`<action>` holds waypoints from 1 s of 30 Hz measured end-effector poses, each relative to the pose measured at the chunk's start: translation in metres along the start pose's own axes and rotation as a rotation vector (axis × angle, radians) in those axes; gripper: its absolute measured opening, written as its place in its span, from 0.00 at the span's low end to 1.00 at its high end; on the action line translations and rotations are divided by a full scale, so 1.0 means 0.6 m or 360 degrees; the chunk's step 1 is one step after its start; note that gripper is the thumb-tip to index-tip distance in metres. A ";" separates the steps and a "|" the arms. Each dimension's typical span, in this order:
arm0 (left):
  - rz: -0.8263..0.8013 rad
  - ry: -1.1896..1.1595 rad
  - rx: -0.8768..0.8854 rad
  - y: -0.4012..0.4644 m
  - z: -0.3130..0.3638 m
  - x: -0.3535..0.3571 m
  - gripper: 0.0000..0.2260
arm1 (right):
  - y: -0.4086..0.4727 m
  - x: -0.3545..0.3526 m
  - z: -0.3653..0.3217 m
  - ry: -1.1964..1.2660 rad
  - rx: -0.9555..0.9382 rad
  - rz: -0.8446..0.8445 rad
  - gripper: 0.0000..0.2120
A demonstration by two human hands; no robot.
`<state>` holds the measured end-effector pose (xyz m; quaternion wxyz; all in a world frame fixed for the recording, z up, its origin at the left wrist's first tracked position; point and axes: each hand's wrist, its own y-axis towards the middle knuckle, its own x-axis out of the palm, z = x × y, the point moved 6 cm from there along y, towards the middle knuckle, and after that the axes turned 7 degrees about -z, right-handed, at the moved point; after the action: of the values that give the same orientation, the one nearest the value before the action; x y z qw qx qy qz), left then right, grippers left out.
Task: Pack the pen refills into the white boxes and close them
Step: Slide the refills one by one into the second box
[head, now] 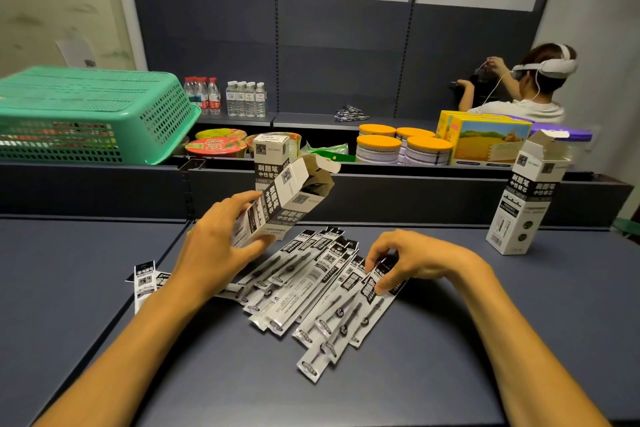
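Note:
My left hand (216, 246) grips a white box (280, 204) with black print, tilted above the table, its top flaps open toward the upper right. Below it, several packaged pen refills (311, 291) lie fanned out on the dark blue table (485, 340). My right hand (408, 260) pinches the top ends of a few refill packets (372, 288) at the pile's right side. A closed white box (272, 158) stands upright behind the held one. Another white box (526, 201) stands at the right with its flap open. Two loose refills (147, 282) lie at the left, partly under my forearm.
A green plastic basket (86, 114) sits upside down at the back left. Behind the table's raised edge are water bottles (225, 97), instant noodle cups (216, 146), orange-lidded tins (398, 147) and a yellow carton (488, 142). A person wearing a headset (526, 87) works at the back right.

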<state>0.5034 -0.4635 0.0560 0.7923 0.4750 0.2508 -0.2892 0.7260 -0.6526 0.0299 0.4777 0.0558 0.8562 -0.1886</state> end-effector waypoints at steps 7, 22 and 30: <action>-0.0008 0.0013 0.0004 0.000 0.001 0.000 0.31 | -0.006 -0.016 -0.003 0.0127 -0.0157 0.0121 0.09; -0.0043 -0.0008 -0.0024 0.000 0.001 0.004 0.31 | -0.051 -0.046 -0.039 0.1126 -0.0540 0.0236 0.06; -0.0029 -0.0009 -0.0032 -0.001 0.000 0.002 0.31 | -0.098 -0.103 -0.044 0.1314 -0.0803 0.0878 0.09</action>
<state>0.5039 -0.4637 0.0550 0.7952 0.4638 0.2558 -0.2952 0.7220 -0.6918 0.1101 0.1327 0.2311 0.9446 0.1918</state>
